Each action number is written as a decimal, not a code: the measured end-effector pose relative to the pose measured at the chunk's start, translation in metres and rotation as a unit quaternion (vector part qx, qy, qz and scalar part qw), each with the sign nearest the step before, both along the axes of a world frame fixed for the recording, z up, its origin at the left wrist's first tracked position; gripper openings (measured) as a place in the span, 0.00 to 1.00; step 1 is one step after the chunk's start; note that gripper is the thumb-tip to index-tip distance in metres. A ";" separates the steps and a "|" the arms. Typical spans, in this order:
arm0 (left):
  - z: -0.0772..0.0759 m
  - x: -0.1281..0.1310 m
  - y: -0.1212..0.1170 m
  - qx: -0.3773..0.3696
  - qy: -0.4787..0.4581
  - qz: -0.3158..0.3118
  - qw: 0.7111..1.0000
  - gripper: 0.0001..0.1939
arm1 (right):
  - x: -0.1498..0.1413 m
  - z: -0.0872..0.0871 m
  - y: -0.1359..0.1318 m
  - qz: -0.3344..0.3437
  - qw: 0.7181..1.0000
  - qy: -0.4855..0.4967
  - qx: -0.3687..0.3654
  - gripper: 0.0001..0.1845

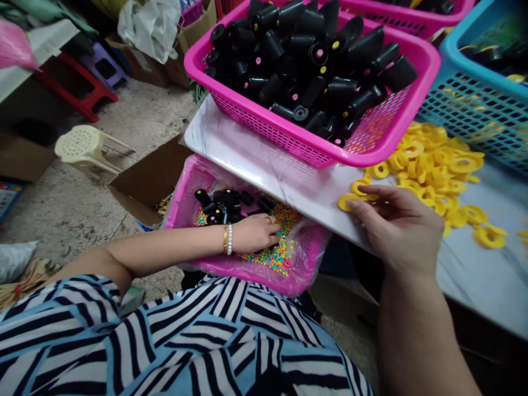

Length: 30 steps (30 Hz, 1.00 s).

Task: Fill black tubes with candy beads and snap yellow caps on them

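Observation:
My left hand (258, 232) reaches down into a plastic-lined pink basket (289, 286) on small colourful beads (282, 256). Its fingers are curled together; whatever they grip is hidden under them. Several short black plastic tubes (225, 206) with yellow or pink dots lie beside that hand. At the table's near edge, my right hand (400, 223) pinches a yellow plastic ring (348, 202) between thumb and fingers. Another yellow ring (361, 184) lies just behind the fingertips. A heap of yellow rings (437, 159) spreads on the table beyond the right hand.
A large pink basket (264, 118) full of black tubes stands on the marbled white table (243, 146). At the right is a blue basket (474, 82). An open cardboard box (144, 176) and a cream stool (82, 144) are on the floor to the left.

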<state>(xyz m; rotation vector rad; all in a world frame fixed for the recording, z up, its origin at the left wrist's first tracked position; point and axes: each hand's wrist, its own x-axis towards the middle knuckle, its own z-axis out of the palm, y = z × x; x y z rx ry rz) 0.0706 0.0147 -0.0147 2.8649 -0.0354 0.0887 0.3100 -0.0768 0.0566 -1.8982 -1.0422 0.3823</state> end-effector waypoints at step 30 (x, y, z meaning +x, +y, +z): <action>0.021 -0.002 -0.005 -0.127 0.101 0.074 0.984 0.16 | 0.001 -0.005 -0.001 -0.007 1.000 0.021 0.018 0.19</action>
